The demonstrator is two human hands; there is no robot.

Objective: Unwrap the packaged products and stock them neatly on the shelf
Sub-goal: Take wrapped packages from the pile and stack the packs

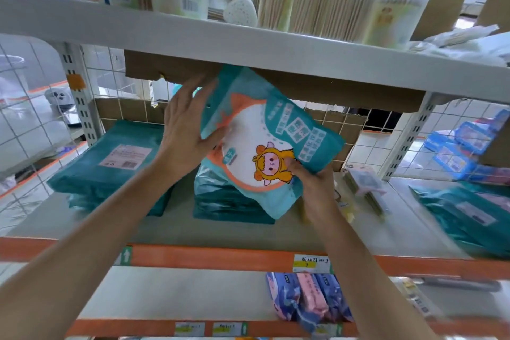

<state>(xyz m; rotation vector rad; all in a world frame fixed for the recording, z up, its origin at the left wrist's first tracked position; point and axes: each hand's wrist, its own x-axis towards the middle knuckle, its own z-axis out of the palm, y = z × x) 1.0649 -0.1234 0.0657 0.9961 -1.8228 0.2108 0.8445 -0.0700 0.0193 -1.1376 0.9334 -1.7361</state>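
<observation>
We hold a teal plastic packet (262, 141) with a white panel and a yellow cartoon figure, tilted above the grey shelf board with an orange front edge (220, 257).
Far left on the board is a left stack of flat teal packs (110, 168), label side up. Our left hand (187, 130) is next: fingers straight and pointing up along the packet's left edge, thumb laid on its front. The packet hangs just over a middle stack of teal packs (229, 201), top corner near the underside of the upper shelf. Our right hand (314, 182) grips its lower right corner, thumb on the cartoon, fingers curled underneath. Beside that is a small pinkish wrapped bundle (364, 182), then blurred teal packs at far right (469, 215). Clear packs of cotton swabs (331, 3) stand on the upper shelf.
</observation>
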